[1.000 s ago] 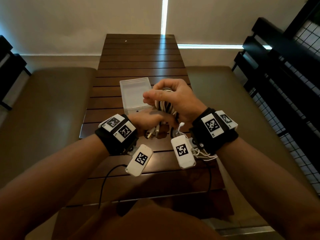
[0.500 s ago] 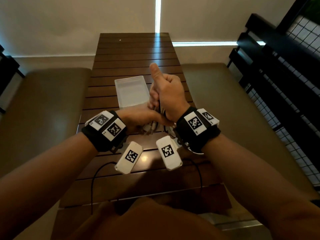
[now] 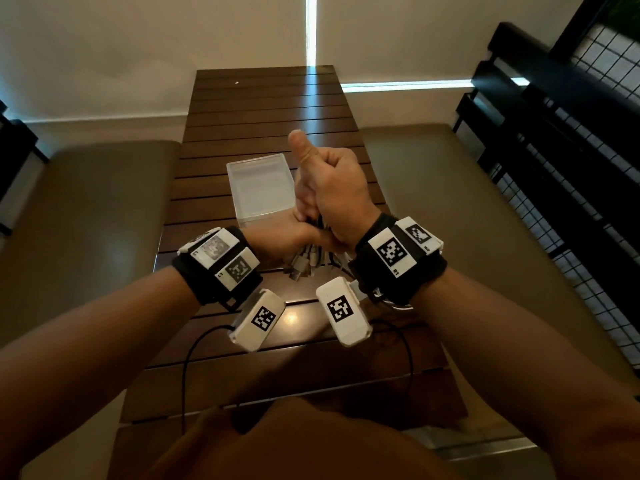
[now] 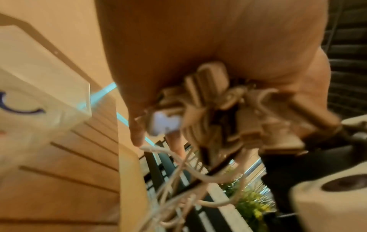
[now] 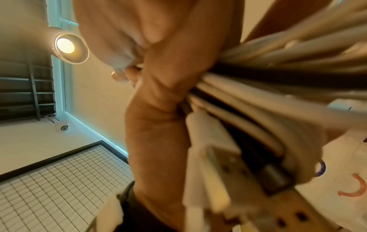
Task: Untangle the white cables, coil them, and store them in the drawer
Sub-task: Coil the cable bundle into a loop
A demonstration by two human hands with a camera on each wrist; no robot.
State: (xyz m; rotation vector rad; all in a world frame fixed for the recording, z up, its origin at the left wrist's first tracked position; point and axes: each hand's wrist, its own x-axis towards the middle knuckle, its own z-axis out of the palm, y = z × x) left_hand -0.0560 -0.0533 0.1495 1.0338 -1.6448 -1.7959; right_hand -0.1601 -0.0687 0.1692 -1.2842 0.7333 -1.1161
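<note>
A bundle of white cables (image 3: 309, 261) sits between both hands above the slatted wooden table (image 3: 266, 109), its USB plugs hanging below the fists. My right hand (image 3: 330, 195) grips the bundle in a fist with the thumb sticking up. Just beneath it, my left hand (image 3: 289, 235) holds the lower part of the bundle. The right wrist view shows the cable strands (image 5: 258, 94) running through curled fingers (image 5: 158, 97). In the blurred left wrist view, plugs (image 4: 208, 102) cluster under the palm and loose strands (image 4: 178, 180) trail down. The clear plastic drawer (image 3: 258, 188) stands open just behind the hands.
Padded benches (image 3: 86, 209) flank the table on both sides. A black railing with wire mesh (image 3: 571, 150) runs along the right. Thin black wires (image 3: 188, 358) from the wrist cameras loop over the near end of the table.
My right hand has turned from palm-down over the coil to an upright fist with the thumb raised. The left hand has stayed under the bundle.
</note>
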